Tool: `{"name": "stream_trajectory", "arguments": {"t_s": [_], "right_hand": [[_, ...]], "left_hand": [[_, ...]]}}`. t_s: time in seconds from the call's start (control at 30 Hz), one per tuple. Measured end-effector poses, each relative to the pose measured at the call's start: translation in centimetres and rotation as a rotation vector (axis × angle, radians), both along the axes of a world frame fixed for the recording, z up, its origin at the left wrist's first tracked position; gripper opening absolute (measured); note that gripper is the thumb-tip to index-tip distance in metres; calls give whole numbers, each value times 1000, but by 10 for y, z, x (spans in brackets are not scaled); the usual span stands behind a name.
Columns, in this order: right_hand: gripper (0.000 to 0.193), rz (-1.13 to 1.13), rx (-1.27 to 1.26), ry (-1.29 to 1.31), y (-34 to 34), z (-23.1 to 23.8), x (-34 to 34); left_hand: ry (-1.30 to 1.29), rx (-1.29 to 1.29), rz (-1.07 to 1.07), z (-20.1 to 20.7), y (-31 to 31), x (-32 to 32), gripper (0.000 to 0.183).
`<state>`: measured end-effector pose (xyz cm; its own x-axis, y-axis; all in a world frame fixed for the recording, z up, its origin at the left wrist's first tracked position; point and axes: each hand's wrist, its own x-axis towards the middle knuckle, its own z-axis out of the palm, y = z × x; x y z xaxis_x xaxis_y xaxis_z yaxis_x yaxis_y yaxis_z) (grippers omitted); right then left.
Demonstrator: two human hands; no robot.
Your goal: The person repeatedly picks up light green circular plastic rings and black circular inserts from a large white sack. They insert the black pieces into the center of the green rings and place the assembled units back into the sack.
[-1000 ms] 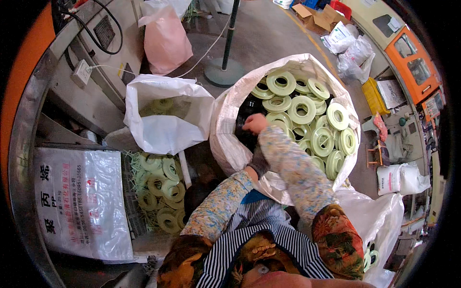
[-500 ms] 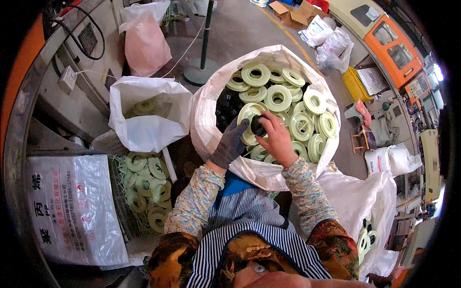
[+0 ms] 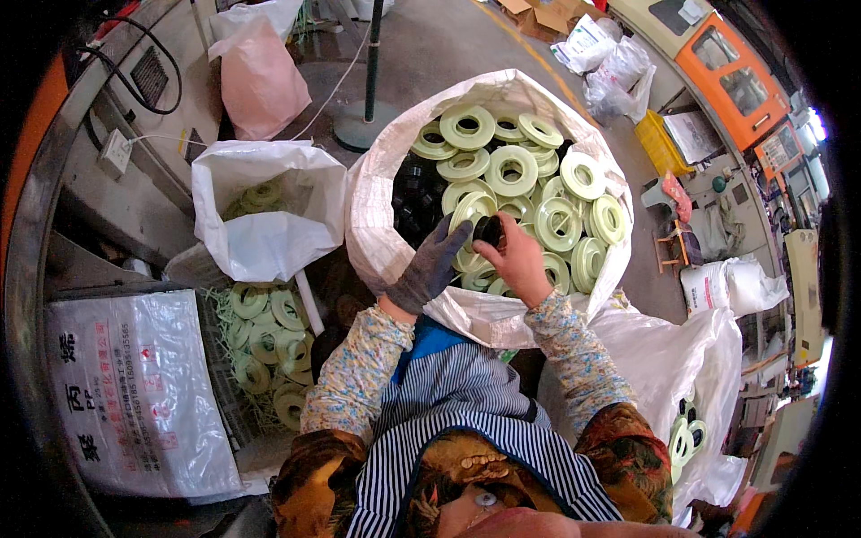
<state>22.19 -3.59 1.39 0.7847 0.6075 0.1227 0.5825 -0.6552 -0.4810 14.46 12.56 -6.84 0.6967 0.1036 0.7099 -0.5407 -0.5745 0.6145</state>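
My left hand (image 3: 429, 271), in a dark grey glove, is closed on a pale green flanged plastic ring (image 3: 468, 209) over the open sack. Between the fingers of my bare right hand (image 3: 524, 262) is a short black cylindrical plastic part (image 3: 488, 230), held right beside the ring. My fingers partly cover both, so I cannot tell whether they touch. Under my hands, a big white woven sack (image 3: 366, 211) holds many more pale green rings (image 3: 513, 170) on its right side. Black parts (image 3: 418, 193) lie in its left side.
Left of the sack stands a smaller white bag (image 3: 269, 255) with a few rings inside. Below it, more rings (image 3: 260, 345) lie among green scraps. A white sack (image 3: 646, 359) sits at right. A post on a round base (image 3: 366, 130) stands beyond, near a pink bag (image 3: 260, 85).
The ring in my left hand has tilted so that its face shows narrower. My right hand still grips the black part beside it. The whole view has shifted slightly.
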Motion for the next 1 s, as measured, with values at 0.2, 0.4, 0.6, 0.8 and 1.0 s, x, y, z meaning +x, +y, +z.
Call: {"name": "stream_trajectory", "arguments": {"t_s": [0.2,0.4,0.6,0.8,1.0], "right_hand": [[39,-120,822,1005,-10,-31,17],[43,-121,1108,1268,-46,-9,12],[42,-161,1350,1474,-91,-40,17],[70,666,2034,1301,-167,59,18],[42,0,971,1190,-74,-11,50]], "left_hand": [[305,-735,-263,46,-21,-3,51],[494,-816,-372,-1,-5,14,56],[502,-497,-221,-31,-26,23,60],[611,-514,262,-40,-6,39,61],[544,-928,-171,-113,-22,83,43]]}}
